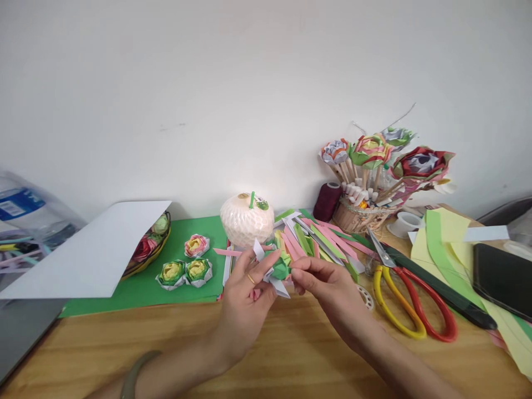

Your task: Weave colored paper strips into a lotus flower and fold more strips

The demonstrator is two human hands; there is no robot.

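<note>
My left hand (248, 285) is closed around a folded paper flower (281, 268) with green inner petals and white pointed flaps. A ring and a bangle show on that hand and wrist. From the right, the thumb and fingers of my right hand (322, 280) pinch the green edge of the same flower. Parts of the flower are hidden by my fingers. Just behind it lies a pile of folded paper strips (316, 238) in pink, green, white and yellow. Finished small paper flowers (198, 270) rest on green paper (183, 296) to the left.
Red-and-yellow scissors (409, 299), a dark green long-handled tool (449, 293) and a black phone (502, 277) lie right. A basket of paper flowers (359, 213), a maroon thread spool (327, 201) and a white round ornament (247, 219) stand behind. White paper (95, 249) overhangs a bowl at left.
</note>
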